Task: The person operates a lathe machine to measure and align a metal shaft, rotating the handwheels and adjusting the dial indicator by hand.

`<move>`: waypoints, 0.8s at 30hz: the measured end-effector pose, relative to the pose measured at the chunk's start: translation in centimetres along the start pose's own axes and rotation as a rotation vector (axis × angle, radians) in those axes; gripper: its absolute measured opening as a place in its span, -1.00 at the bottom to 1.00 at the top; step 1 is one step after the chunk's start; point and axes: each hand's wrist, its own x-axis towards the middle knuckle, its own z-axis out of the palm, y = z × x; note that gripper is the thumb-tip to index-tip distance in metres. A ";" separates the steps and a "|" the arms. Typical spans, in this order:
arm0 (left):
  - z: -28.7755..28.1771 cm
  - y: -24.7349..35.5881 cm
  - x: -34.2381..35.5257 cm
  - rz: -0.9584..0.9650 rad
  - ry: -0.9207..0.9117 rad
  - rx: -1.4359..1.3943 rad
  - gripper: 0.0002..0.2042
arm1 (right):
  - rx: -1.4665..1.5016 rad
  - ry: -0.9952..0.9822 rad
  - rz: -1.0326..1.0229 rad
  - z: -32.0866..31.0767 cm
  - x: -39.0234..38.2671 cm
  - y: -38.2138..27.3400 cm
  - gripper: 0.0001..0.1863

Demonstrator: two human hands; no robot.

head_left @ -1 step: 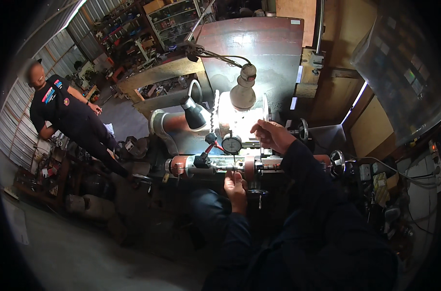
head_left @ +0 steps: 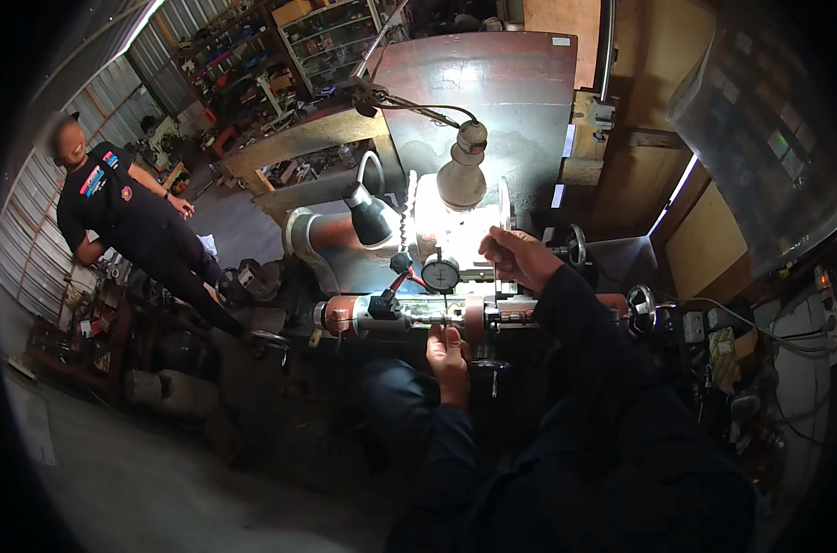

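Has left hand (head_left: 449, 361) at the near edge of the machine (head_left: 474, 320), below a dial gauge (head_left: 440, 274), right hand (head_left: 521, 261) rightward; cannot tell either grip's state.

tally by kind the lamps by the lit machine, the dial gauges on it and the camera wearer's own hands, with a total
Lamps: 2, the pale lamp and the black lamp
Dial gauges: 1, the round dial gauge
Wearer's hands: 2, the left hand and the right hand
Total: 5
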 end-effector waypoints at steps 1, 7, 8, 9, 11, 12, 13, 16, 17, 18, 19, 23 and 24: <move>-0.2 0.0 0.0 -0.017 -0.050 -0.023 -0.81 | -0.030 0.042 -0.012 -0.2 0.2 0.2 -0.58; -0.8 -0.7 0.2 -0.060 -0.058 -0.085 -0.71 | -0.527 0.272 -0.252 0.1 1.3 1.0 -0.48; -0.9 -0.9 0.3 -0.060 -0.058 -0.086 -0.71 | -0.759 0.356 -0.433 0.5 1.5 1.1 -0.44; -1.0 -0.9 0.3 -0.052 -0.056 -0.069 -0.73 | -0.758 0.356 -0.433 1.0 1.5 1.2 -0.44; -1.1 -1.0 0.4 -0.045 -0.057 -0.052 -0.75 | -1.002 0.573 -0.505 1.9 1.3 1.2 -0.42; -1.1 -0.9 0.4 -0.044 -0.066 -0.057 -0.77 | -1.000 0.577 -0.508 2.3 1.3 1.2 -0.42; -1.1 -0.7 0.5 -0.043 -0.075 -0.062 -0.78 | -1.133 0.649 -0.548 2.6 1.3 1.2 -0.44; -0.6 0.1 0.3 -0.036 -0.085 -0.041 -0.78 | -1.303 0.751 -0.602 3.0 1.1 1.5 -0.44; -0.4 0.5 0.1 -0.036 -0.088 -0.041 -0.78 | -1.342 0.759 -0.650 2.9 1.2 1.5 -0.42; -0.1 0.7 0.1 -0.062 -0.084 -0.073 -0.78 | -1.347 0.774 -0.630 2.7 1.2 1.4 -0.42; 0.1 0.9 0.1 -0.088 -0.077 -0.108 -0.77 | -1.197 0.654 -0.477 2.4 1.2 1.2 -0.44; -0.1 0.6 0.4 -0.122 -0.167 -0.152 -0.81 | -0.818 0.496 -0.536 1.0 1.3 -1.1 -0.48; -0.2 0.3 0.7 -0.102 -0.150 -0.127 -0.81 | -0.802 0.445 -0.610 0.9 0.8 -1.7 -0.48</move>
